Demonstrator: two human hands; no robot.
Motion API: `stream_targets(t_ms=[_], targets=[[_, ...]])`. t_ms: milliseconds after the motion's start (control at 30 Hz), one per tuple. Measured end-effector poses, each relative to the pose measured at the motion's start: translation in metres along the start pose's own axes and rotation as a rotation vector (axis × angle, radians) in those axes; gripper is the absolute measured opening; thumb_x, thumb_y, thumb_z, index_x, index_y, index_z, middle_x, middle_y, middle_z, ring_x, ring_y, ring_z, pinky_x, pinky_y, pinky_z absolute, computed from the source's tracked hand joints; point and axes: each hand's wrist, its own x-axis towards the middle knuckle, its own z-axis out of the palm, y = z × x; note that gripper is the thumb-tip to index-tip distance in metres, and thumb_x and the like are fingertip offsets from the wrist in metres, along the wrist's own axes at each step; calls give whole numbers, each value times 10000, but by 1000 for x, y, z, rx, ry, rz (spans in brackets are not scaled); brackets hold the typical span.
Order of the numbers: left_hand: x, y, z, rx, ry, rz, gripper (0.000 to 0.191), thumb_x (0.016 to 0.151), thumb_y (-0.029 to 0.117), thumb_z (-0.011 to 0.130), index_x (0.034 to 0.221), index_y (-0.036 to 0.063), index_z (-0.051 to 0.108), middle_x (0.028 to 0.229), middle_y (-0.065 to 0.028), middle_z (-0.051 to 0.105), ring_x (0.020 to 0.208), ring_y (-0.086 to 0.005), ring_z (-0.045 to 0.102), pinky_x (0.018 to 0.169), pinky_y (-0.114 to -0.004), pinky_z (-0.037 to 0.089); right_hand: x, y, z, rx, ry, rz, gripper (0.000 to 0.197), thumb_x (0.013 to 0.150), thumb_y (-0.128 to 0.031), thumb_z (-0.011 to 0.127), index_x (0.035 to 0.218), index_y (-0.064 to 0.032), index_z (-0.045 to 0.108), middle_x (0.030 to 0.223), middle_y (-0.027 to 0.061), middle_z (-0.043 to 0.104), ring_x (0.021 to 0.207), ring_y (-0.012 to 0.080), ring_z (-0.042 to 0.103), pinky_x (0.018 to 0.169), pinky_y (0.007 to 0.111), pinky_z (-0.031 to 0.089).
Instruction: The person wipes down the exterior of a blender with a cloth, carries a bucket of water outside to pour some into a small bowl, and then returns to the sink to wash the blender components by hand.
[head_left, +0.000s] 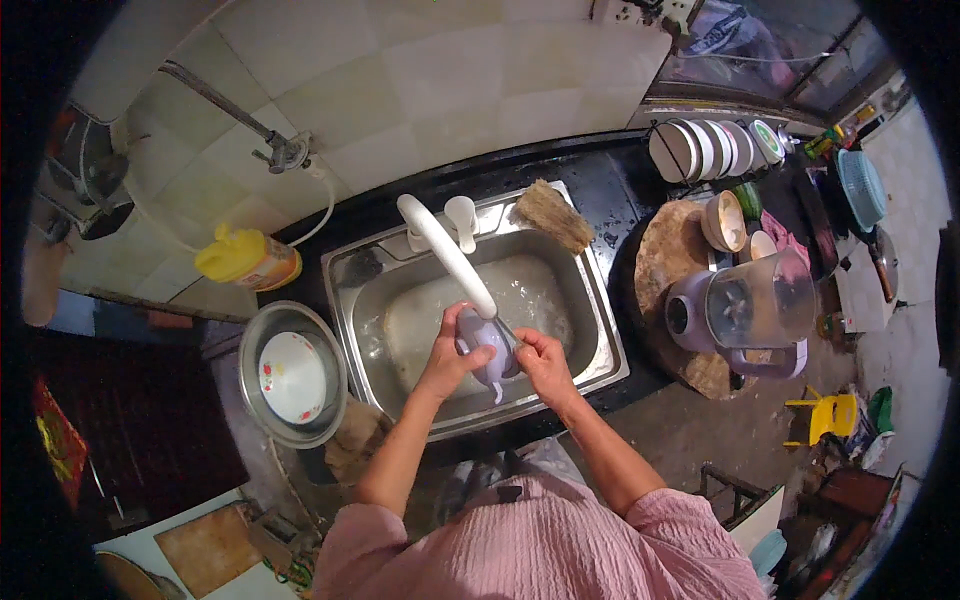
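Over the sink basin (371, 337), my left hand (450, 352) grips a light-purple plastic part (491, 367), which resembles a lid with a small tab at its lower end. My right hand (541, 366) is at the part's right side. Its fingers pinch a slim grey object (508, 334), too small to identify. The white faucet spout (450, 255) ends right above the purple part. Cloudy water (517, 285) covers the basin floor. My fingers hide some of the part's edges.
A brown scrubbing pad (555, 216) lies on the sink's back right corner. Left are a yellow bottle (251, 259) and a metal basin (251, 390) holding a white bowl (292, 379). Right, a purple-based blender (750, 311) stands on a round chopping board (667, 232), near racked plates (675, 150).
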Motion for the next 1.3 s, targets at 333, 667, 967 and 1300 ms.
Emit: stream_targets(t_ms=[333, 667, 967, 1300], targets=[[10, 29, 0, 1218, -245, 488, 1008, 500, 383, 778, 1309, 35, 288, 1343, -191, 268, 1261, -368, 233, 1038, -433, 231, 36, -10, 15, 308, 18, 265, 345, 884, -337, 425, 932, -28, 571, 830, 30, 564, 717, 123, 526, 647, 290, 436], [1, 2, -17, 40, -125, -87, 910, 608, 162, 755, 1349, 125, 229, 1225, -105, 400, 1104, -231, 438, 929, -354, 374, 30, 0, 4, 119, -276, 258, 287, 857, -269, 521, 1022, -35, 540, 787, -6, 537, 684, 66, 471, 576, 219, 381], [0, 1, -13, 36, -49, -33, 907, 622, 139, 757, 1345, 136, 210, 1209, -103, 392, 1086, -227, 432, 919, -347, 378, 4, -12, 17, 6, -212, -5, 498, 832, -87, 473, 1307, -5, 348, 824, 17, 563, 734, 73, 480, 666, 228, 411], [8, -1, 1, 413, -5, 290, 977, 563, 196, 793, 1340, 122, 205, 1205, -113, 387, 1097, -248, 411, 946, -387, 363, 8, 18, 3, -107, 157, -122, 271, 818, -109, 451, 1020, 25, 571, 690, -12, 483, 642, 69, 428, 572, 242, 390]])
